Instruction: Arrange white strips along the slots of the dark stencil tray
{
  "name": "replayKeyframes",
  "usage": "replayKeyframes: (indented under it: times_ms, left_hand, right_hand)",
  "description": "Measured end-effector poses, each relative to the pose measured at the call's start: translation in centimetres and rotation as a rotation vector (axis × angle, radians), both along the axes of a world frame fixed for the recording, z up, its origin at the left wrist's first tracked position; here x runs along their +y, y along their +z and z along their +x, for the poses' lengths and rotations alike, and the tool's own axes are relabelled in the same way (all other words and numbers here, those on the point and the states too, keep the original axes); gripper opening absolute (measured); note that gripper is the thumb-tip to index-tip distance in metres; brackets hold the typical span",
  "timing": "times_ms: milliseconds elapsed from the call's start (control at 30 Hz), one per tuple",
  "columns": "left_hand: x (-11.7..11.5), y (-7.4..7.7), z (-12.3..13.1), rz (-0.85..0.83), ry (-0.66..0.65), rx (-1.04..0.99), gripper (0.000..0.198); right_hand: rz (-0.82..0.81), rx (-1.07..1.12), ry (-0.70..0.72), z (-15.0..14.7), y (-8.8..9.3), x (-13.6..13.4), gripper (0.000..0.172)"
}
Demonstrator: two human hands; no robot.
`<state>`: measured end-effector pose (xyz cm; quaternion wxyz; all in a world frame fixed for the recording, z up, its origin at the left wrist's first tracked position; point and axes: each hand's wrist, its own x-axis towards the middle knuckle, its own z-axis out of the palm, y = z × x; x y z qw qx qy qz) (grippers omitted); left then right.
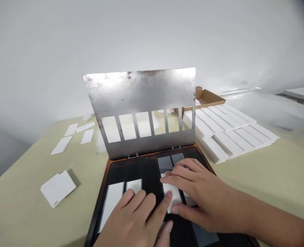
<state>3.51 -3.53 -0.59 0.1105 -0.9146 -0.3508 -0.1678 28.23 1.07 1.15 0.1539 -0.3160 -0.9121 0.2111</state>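
Note:
A black, wood-edged tray-like base (151,192) has a hinged metal frame (139,92) with a row of rectangular openings standing raised at its far side. Over the right half of the base, my right hand (203,195) is closed around a white card (176,198), thumb at its near end and fingers at its far end. Stretched out, the index finger of my left hand (135,219) touches the same card, its other fingers bent. Two more white cards lie left of centre, partly behind my left hand. Another pale piece shows under my right hand, mostly hidden.
Rows of stacked white cards (234,132) stand on the table (270,175) to the right, beside a cardboard box (211,97). Several loose white cards (61,145) lie at the far left. Nearer, a small white stack (58,188) sits left of the base.

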Motion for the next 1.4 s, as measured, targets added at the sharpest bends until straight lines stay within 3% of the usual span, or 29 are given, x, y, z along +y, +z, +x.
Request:
replayKeyframes:
  times_ms: [200,367,600,800,1000,1167,1300,1400]
  left_hand:
    - [-0.2,0.2,0.0,0.033,-0.012,-0.041,0.035]
    - [-0.7,0.4,0.1,0.046,-0.194,-0.139,0.022]
    - [-0.8,0.3,0.8,-0.069,-0.104,-0.211,0.025]
    - [-0.8,0.7,0.7,-0.11,-0.124,-0.178,0.027]
    - [-0.8,0.9,0.8,-0.104,-0.104,-0.183,0.028]
    - [-0.8,0.8,0.6,-0.11,-0.115,-0.182,0.028]
    - [-0.9,0.7,0.5,-0.123,-0.117,-0.181,0.029]
    - [-1.0,0.7,0.6,-0.131,-0.109,-0.185,0.028]
  right_hand:
    - [0.033,-0.005,-0.042,-0.6,-0.2,0.2,0.033]
    - [0.022,-0.022,-0.045,-0.8,-0.2,0.5,0.032]
    - [0.066,-0.02,-0.036,-0.7,-0.1,0.4,0.034]
    - [0.247,-0.081,-0.248,-0.7,-0.8,0.7,0.05]
    - [0.193,-0.015,-0.208,-0.9,-0.8,0.7,0.023]
    - [0.238,0.079,-0.184,-1.2,-1.0,0.8,0.041]
    - [0.323,0.092,-0.092,-0.8,-1.4,0.9,0.018]
    - [0.36,0.052,-0.042,-0.4,-1.5,0.9,0.016]
